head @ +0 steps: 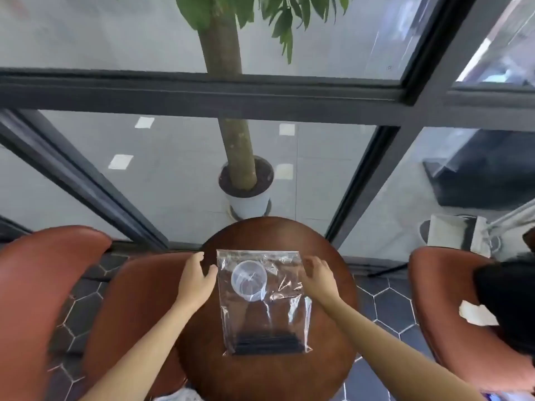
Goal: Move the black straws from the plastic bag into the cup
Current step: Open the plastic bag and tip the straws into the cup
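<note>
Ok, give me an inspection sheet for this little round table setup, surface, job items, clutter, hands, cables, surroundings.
Surface: round wooden table, dark brown.
Job's things: clear plastic bag lies flat on the table; black straws are bundled inside at its near end; clear cup appears to be inside the bag too, near the far end.
Clutter: nothing seen on the table.
Grippers: left hand at the bag's left edge; right hand at its right edge; whether either is gripping is unclear.
Cables: nothing seen.
Surroundings: reddish-brown chairs at both sides, hexagon-tiled floor, potted tree behind the window frame.
</note>
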